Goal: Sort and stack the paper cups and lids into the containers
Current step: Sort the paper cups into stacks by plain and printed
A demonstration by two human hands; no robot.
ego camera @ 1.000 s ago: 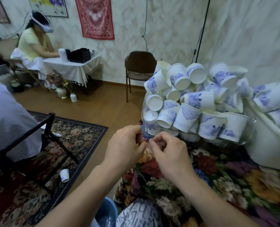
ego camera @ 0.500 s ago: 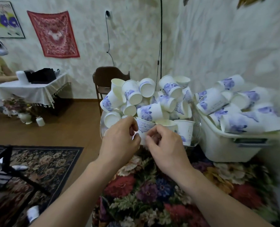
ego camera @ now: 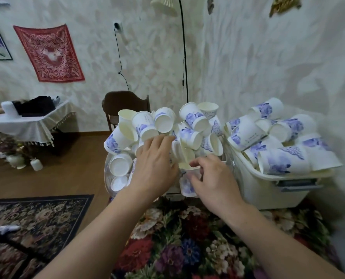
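Now, by item:
Left hand: reaching into the pile of cups, fingers spread and fairly straight, tips touching cups near the top middle; gripping nothing that shows.
Right hand: fingers curled over the rim of a cup at the front of the pile, thumb on its near side; grip partly hidden, so hold looks likely but cannot tell for sure.
Pile of cups: white paper with blue flower prints, heaped loose in a clear bowl, lying every way.
White bin: just right of the bowl, also heaped with the same cups.
Tablecloth: flowered, dark, under both containers.
Chair: brown, behind the bowl, against the wall.
Lamp pole: black, rising behind the pile.
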